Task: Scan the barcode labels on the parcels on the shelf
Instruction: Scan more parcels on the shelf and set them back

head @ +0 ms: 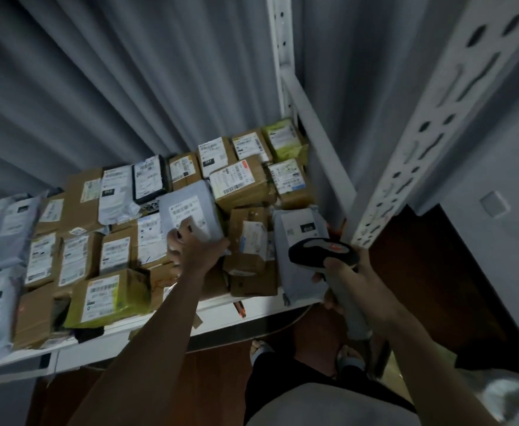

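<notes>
The left hand (pixel 187 241) grips a grey mailer bag (pixel 190 210) at its near edge, tilted up mid-shelf (pixel 160 325); it looks light, soft and slippery, best pinched at a corner; the right hand (pixel 344 278), at four o'clock, clasps the scanner (pixel 322 252).

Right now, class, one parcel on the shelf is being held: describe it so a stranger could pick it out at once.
Start at the white shelf crowded with parcels, and go to its middle. There the left hand grips the near edge of a pale grey mailer bag, tilted up above the brown boxes. It alone is lifted and held, its white barcode label facing up.
</notes>
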